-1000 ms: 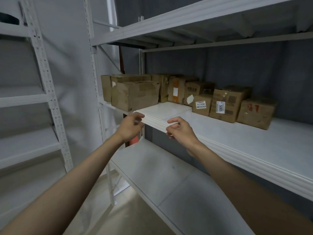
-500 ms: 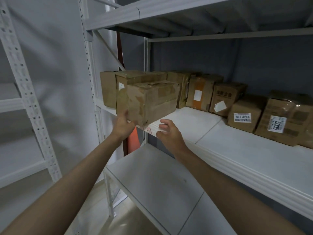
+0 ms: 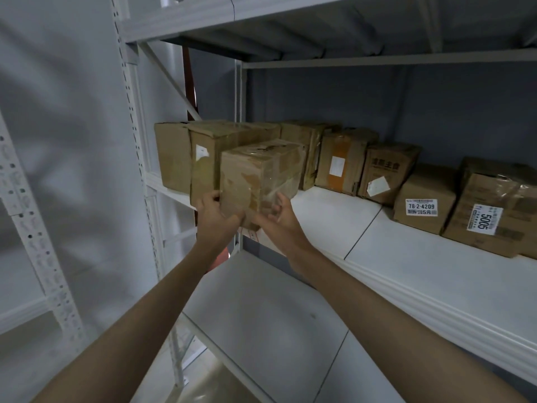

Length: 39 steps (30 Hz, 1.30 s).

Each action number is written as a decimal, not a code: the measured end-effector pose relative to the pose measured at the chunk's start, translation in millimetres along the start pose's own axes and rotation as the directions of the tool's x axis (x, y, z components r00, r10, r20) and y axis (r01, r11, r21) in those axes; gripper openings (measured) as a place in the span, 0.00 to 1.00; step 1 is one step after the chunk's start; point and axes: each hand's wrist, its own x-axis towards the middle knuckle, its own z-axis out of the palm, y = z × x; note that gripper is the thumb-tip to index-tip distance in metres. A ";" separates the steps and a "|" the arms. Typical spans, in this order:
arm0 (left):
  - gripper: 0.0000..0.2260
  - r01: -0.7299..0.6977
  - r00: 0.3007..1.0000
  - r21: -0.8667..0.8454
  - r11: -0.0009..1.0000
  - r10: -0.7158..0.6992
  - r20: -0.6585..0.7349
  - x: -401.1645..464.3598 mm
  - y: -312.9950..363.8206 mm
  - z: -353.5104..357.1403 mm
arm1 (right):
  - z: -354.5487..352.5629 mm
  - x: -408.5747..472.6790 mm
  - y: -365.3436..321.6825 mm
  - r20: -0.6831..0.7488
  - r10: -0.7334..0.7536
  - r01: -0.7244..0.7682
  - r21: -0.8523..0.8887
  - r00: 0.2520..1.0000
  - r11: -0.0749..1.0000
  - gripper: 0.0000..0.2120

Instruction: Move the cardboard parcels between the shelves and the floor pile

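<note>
Both hands have a grip on one taped cardboard parcel [image 3: 261, 178] at the front left corner of the middle shelf [image 3: 421, 274]. The left hand [image 3: 216, 213] curls round its lower left edge, while the right hand [image 3: 276, 216] cups the lower front corner with fingers bent up against the taped face. The box sits skewed, its near corner hanging out past the shelf lip, so I'd say it is being drawn off the shelf, bound for the floor pile.

Next it needs lifting clear of the lip and lowering without knocking the larger parcel [image 3: 206, 158] just behind it; the glossy tape looks slippery, so support from underneath seems wise.

More parcels stand in a row along the back of the white shelf, one labelled 78-2-4209 [image 3: 424, 205]. The lower shelf [image 3: 261, 315] is below, another rack [image 3: 35, 242] to the left, grey walls around.
</note>
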 end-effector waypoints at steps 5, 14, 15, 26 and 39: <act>0.12 -0.103 0.991 0.005 0.995 0.102 0.084 -21.7 10.7 27.0 | -28.4 -15.9 -2.1 -0.157 -0.074 0.076 0.008 0.985 0.997 0.45; 0.10 0.002 0.934 -0.239 0.971 0.084 0.347 -82.4 58.4 91.8 | -108.3 -65.6 -4.4 -0.456 -0.147 0.061 -0.199 0.878 0.978 0.64; 0.08 0.015 0.928 -0.246 0.969 0.078 0.364 -89.6 63.6 99.5 | -120.7 -73.7 -4.2 -0.473 -0.145 0.041 -0.224 0.869 0.974 0.65; 0.30 -0.134 0.939 -0.121 0.984 0.165 0.301 -159.7 99.6 141.5 | -270.2 -229.1 -19.5 -0.455 -0.068 -0.006 -0.158 0.888 0.987 0.53; 0.33 0.032 0.842 -0.252 0.967 0.110 0.528 -325.8 158.9 155.1 | -375.8 -458.1 -3.6 -0.455 -0.035 0.055 0.031 0.890 0.998 0.28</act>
